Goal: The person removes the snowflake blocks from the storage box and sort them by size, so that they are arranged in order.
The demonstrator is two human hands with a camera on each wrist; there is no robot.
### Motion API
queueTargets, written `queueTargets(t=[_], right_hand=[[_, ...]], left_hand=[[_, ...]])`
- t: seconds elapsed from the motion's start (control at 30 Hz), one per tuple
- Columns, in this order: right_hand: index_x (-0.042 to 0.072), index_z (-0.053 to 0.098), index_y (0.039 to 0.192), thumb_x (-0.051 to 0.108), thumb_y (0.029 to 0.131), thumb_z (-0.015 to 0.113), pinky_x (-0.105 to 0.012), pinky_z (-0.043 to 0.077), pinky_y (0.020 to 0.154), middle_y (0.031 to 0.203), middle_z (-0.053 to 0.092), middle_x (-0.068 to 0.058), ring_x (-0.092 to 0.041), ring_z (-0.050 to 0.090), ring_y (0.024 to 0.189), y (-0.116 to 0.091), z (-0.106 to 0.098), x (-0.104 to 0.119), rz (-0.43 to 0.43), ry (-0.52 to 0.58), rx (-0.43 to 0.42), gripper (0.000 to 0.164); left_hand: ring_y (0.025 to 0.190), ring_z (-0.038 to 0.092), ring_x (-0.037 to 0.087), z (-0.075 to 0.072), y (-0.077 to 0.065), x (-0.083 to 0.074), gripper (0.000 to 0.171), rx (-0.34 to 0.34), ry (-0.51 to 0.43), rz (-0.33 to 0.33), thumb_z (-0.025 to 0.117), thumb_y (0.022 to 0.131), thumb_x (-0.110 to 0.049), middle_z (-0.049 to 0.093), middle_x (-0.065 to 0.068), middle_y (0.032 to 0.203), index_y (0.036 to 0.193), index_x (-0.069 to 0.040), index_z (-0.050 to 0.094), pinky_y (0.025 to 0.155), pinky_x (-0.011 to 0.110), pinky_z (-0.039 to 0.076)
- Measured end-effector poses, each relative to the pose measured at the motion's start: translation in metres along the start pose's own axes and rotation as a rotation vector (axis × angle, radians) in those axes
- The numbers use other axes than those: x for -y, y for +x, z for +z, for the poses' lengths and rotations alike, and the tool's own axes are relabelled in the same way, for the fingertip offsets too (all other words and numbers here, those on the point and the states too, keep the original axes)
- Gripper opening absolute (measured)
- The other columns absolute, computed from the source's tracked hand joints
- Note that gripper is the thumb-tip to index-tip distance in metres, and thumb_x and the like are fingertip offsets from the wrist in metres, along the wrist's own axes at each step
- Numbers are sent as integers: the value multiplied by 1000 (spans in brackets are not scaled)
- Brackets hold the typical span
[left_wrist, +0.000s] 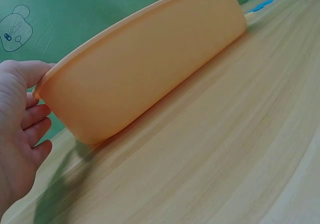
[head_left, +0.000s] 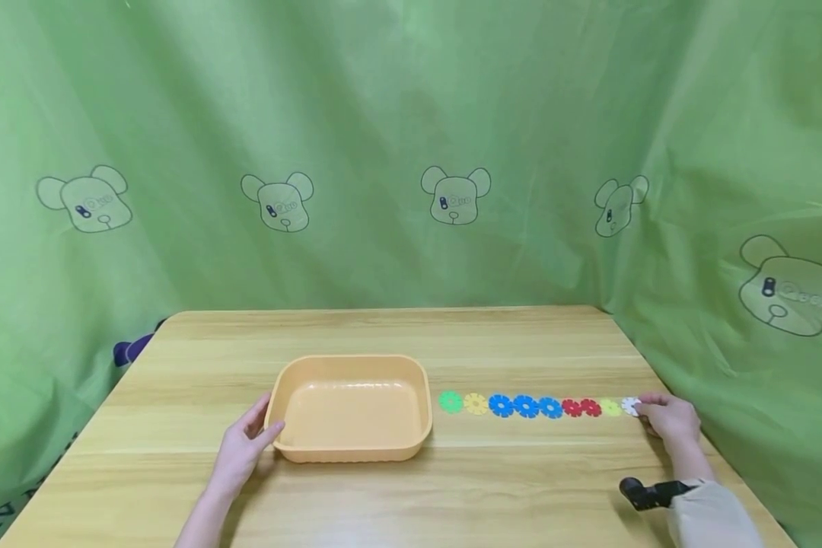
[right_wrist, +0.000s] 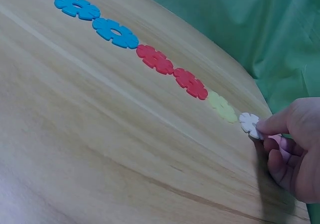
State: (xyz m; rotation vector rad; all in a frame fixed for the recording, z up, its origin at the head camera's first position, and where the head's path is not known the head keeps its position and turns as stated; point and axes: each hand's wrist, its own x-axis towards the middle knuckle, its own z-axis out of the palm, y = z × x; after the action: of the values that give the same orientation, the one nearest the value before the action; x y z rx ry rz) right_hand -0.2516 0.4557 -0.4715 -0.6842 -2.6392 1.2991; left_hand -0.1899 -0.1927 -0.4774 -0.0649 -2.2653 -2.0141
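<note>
white snowflake disc [head_left: 630, 406] is lying at the right end of a row of flat discs on the counter [head_left: 452, 487], just beside a yellow disc [head_left: 610, 408]. the right hand [head_left: 673, 418] is reaching in from the near right, wrist low over the wood, and its fingers [right_wrist: 267, 127] are pinching the white disc's right edge between thumb and forefinger while the other fingers are curling underneath. leftward, the row is running through two red discs [head_left: 581, 408], three blue discs [head_left: 525, 406], another yellow disc [head_left: 476, 404] and a green disc [head_left: 450, 402]. left of the row, an orange tray [head_left: 353, 453] is sitting on the counter. the left hand [head_left: 243, 449] is resting against the tray's left end, thumb on the rim [left_wrist: 47, 74] and fingers lying relaxed and nearly straight along the outer wall, forearm stretching back toward the near edge.
</note>
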Motion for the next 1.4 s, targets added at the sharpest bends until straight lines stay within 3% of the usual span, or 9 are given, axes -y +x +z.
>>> queueTargets(t=[0.3,0.43,0.57,0.73,0.87,1.03,1.2,1.3,1.4], right_hand=[[-12,57,108,16,84,62,-18,48,47,72,59,1,-7,51,59,1,1,6,-27,-63,-24,38],[-14,55,110,14,84,61,-20,50,48,69,59,3,-7,53,58,-1,-2,9,-4,-21,-19,39],[-11,54,114,18,86,59,-22,50,53,76,61,-3,-9,54,62,-6,-5,13,-13,-51,-23,41],[-11,53,119,26,90,56,-23,48,58,94,63,-21,-14,57,70,-14,-3,34,-139,-109,-2,47],[-13,47,124,31,96,48,-34,55,74,114,54,-33,-35,61,89,-24,5,70,-279,-85,77,53],[-11,39,132,38,98,41,-58,38,96,131,40,-35,-51,41,115,-32,23,119,-441,-160,143,60],[-7,35,137,45,96,44,-68,17,102,139,30,-33,-52,25,126,-31,49,152,-627,-398,131,67],[0,29,143,57,92,41,-73,4,100,146,21,-28,-50,14,132,-31,64,167,-661,-575,110,76],[8,23,147,69,88,30,-76,-7,95,151,12,-23,-47,4,135,-31,76,176,-642,-686,110,84]], left_hand=[[134,26,35,-1,0,-3,66,2,12,2,62,88,-10,26,23,146,141,8,27,95,8,31],[135,24,36,-2,1,-6,67,17,50,-1,63,89,-13,26,22,147,141,7,26,106,25,27],[134,24,37,-7,4,-10,67,15,157,18,61,90,-19,28,22,146,141,8,26,110,40,18],[135,22,37,-23,14,-30,69,-16,272,32,54,94,-32,25,19,148,144,2,22,111,47,19],[137,18,37,-35,31,-55,71,-38,331,67,49,95,-39,21,17,150,146,-2,17,112,50,17],[135,18,41,-36,61,-81,71,-62,537,131,42,96,-45,20,20,150,148,-4,16,110,56,17],[135,12,45,-26,91,-92,81,-41,913,223,40,93,-56,13,26,149,148,-2,14,110,59,7],[136,7,45,-19,104,-92,85,-22,1115,226,38,90,-62,10,27,149,148,-5,14,110,59,-2],[136,2,44,-13,111,-87,84,12,1219,193,34,89,-65,7,25,150,149,-9,14,109,59,-7]])
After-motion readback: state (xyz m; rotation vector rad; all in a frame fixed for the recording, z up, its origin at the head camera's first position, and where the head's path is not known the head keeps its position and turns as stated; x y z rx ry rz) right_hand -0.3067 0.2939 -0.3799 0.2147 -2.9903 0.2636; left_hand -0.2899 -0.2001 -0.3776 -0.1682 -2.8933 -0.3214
